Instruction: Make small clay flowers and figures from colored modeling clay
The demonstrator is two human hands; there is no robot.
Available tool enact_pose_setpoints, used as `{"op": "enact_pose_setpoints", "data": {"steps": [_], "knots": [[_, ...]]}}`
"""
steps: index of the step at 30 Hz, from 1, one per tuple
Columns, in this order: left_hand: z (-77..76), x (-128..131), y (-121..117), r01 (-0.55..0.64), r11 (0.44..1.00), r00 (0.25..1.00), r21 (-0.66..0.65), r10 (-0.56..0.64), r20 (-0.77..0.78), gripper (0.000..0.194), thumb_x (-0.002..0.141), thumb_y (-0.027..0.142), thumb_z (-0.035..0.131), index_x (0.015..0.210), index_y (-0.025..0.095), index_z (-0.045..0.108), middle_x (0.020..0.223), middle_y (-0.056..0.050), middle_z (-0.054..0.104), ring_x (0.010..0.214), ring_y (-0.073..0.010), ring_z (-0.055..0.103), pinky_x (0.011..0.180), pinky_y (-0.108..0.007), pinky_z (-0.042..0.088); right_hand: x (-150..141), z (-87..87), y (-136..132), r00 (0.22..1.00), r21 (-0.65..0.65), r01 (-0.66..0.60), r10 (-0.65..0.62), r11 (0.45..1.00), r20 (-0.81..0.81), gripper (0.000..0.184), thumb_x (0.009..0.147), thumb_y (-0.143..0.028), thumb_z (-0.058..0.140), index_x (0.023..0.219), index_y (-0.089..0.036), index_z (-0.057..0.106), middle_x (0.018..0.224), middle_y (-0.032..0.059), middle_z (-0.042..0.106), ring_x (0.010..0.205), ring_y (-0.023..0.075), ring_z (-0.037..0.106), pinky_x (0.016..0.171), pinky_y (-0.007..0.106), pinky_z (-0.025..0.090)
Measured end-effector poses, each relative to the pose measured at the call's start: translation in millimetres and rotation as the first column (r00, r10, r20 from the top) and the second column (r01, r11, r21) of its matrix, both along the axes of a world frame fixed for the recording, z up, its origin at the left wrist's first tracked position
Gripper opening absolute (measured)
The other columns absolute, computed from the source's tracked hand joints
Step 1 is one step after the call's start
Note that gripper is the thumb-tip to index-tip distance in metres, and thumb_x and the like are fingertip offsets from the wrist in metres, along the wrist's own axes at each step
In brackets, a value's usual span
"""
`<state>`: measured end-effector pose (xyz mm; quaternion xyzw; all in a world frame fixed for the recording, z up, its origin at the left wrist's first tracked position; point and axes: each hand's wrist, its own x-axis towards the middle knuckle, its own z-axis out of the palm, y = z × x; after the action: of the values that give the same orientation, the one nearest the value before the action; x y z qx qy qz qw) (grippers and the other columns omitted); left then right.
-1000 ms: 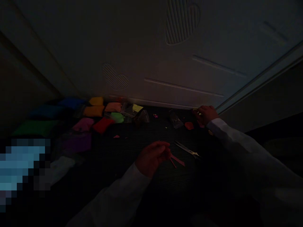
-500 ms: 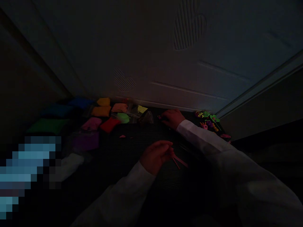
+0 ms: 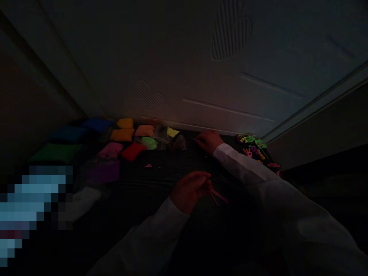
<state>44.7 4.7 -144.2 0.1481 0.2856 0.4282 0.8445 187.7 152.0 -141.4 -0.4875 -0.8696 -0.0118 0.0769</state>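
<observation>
Dimly lit, the dark table (image 3: pixel 161 182) loses its near edge in shadow. A broad stretch of its top lies between the near hand and the bags at left, leaving room to move sideways; on the right, the right sleeve (image 3: pixel 247 168) crosses over it.

The two hands are well apart. Nearer, at the middle, the left hand (image 3: pixel 189 189) has its fingers bent and pressed together around the upper ends of some thin pink strips (image 3: pixel 220 197), whose loose ends stick out to the right, toward the near side. Beyond it, the right hand (image 3: pixel 209 141) is lowered near the far edge with its fingers curled down; whether it grips anything I cannot tell.

At left, a whitish bag (image 3: pixel 86 197) is nearest, then a clear bag with a purple lump (image 3: pixel 103 170) in it. Pink, red and green packs lie past these, followed by orange, peach and blue ones; a pale green lump (image 3: pixel 149 143) and a yellow lump (image 3: pixel 173 132) sit among clear plastic. Small coloured shapes (image 3: pixel 255 147) crowd the far right corner. At the far edge stands a pale panel (image 3: pixel 178 57) with ribbed hearts.
</observation>
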Motion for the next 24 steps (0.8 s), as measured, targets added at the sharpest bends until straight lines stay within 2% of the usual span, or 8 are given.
{"op": "enact_pose_setpoints", "data": {"steps": [4,6,8,9,12,15,19,24], "knots": [[-1.2,0,0,0.010,1.000,1.000,0.002,-0.010,0.005,0.011,0.063,0.014,0.061,0.073,0.012,0.063,0.065,-0.004,0.062,0.065,-0.0130,0.058,0.064,-0.028,0.046,26,14.4,3,0.992,0.006,0.081,-0.080,0.997,-0.098,0.029,0.079,-0.039,0.041,0.089,-0.020,0.061,0.088,0.0038,0.063,0.080,0.0153,0.056,0.073,0.028,0.038],[-0.6,0,0,0.012,1.000,1.000,0.001,-0.012,0.012,0.011,0.064,0.014,0.060,0.074,0.012,0.063,0.064,-0.004,0.062,0.065,-0.0129,0.058,0.064,-0.027,0.046,51,23.0,4,0.968,-0.004,0.201,-0.199,0.980,-0.150,0.029,0.077,-0.039,0.044,0.086,-0.018,0.062,0.086,0.0043,0.064,0.076,0.0146,0.057,0.068,0.026,0.040],[-0.1,0,0,0.017,1.000,1.000,0.006,-0.017,0.014,0.010,0.064,0.015,0.060,0.074,0.012,0.063,0.064,-0.004,0.062,0.065,-0.0129,0.058,0.064,-0.027,0.046,83,30.9,6,0.927,-0.041,0.351,-0.353,0.936,-0.127,0.030,0.074,-0.041,0.046,0.086,-0.019,0.063,0.085,0.0037,0.064,0.076,0.0150,0.057,0.066,0.025,0.040],[0.0,0,0,0.021,1.000,1.000,0.007,-0.021,0.012,0.010,0.064,0.015,0.060,0.074,0.012,0.063,0.064,-0.004,0.062,0.065,-0.0130,0.058,0.065,-0.028,0.046,100,34.3,7,0.891,-0.066,0.438,-0.443,0.897,-0.104,0.032,0.073,-0.044,0.047,0.086,-0.020,0.063,0.084,0.0032,0.064,0.076,0.0152,0.057,0.065,0.025,0.040],[-0.6,1,-1,0.032,0.999,0.999,0.006,-0.032,0.004,0.010,0.064,0.015,0.060,0.074,0.012,0.063,0.065,-0.004,0.062,0.066,-0.0131,0.058,0.065,-0.028,0.046,146,41.5,6,0.837,-0.093,0.538,-0.544,0.838,-0.064,0.033,0.074,-0.043,0.046,0.084,-0.017,0.064,0.080,0.0050,0.065,0.072,0.0163,0.058,0.060,0.026,0.041],[-1.5,1,0,0.033,0.999,0.999,0.009,-0.033,-0.001,0.010,0.064,0.016,0.060,0.073,0.013,0.063,0.065,-0.004,0.062,0.065,-0.0134,0.058,0.064,-0.028,0.046,176,44.3,6,0.792,-0.116,0.606,-0.611,0.787,-0.011,0.030,0.071,-0.040,0.049,0.079,-0.016,0.065,0.076,0.0066,0.065,0.070,0.0177,0.059,0.056,0.026,0.041],[-1.2,0,1,0.033,0.999,0.999,-0.001,-0.033,-0.010,0.010,0.064,0.016,0.060,0.072,0.012,0.064,0.065,-0.004,0.062,0.065,-0.0135,0.059,0.063,-0.027,0.046,186,44.4,10,0.772,-0.168,0.633,-0.632,0.756,0.065,0.026,0.069,-0.037,0.052,0.077,-0.016,0.066,0.074,0.0065,0.066,0.067,0.0173,0.059,0.055,0.026,0.040],[-1.4,-1,1,0.035,0.999,0.999,0.010,-0.035,-0.002,0.012,0.064,0.017,0.060,0.074,0.012,0.064,0.066,-0.004,0.062,0.065,-0.0139,0.059,0.064,-0.028,0.045,178,41.6,20,0.786,-0.199,0.618,-0.601,0.761,0.141,0.025,0.070,-0.038,0.053,0.075,-0.017,0.066,0.073,0.0059,0.065,0.065,0.0168,0.058,0.054,0.026,0.040]]}}
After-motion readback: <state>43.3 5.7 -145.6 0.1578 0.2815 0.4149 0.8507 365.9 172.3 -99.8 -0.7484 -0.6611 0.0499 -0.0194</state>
